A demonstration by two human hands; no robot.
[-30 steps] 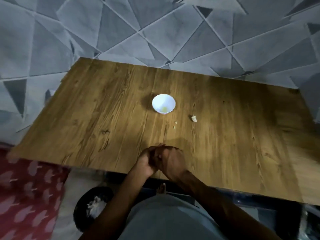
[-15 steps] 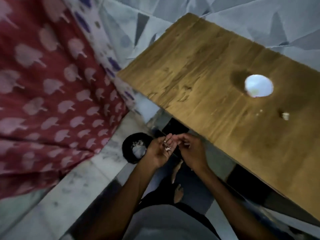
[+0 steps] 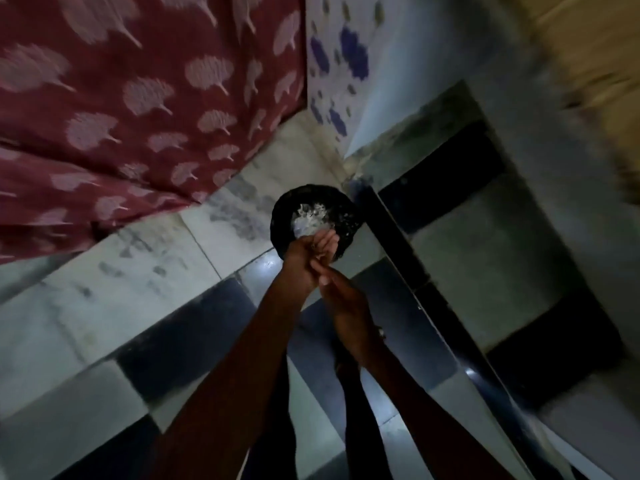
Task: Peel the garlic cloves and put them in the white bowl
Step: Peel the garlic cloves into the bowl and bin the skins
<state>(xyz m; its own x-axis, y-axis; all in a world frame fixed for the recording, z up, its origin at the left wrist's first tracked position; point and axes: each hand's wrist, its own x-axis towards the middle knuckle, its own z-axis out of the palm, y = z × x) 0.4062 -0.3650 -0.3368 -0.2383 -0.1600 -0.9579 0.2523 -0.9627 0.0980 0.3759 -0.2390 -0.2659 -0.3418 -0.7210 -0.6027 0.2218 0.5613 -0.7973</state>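
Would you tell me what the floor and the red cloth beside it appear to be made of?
Floor: probably polished stone or marble tile, pale and dark squares, with veining, joints and glints. Red cloth: woven fabric, matte; it folds and carries a pale leaf motif.

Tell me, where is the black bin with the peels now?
In the head view the black bin stands on the tiled floor near the centre, just beyond the left hand, with a red patterned cloth to its left.
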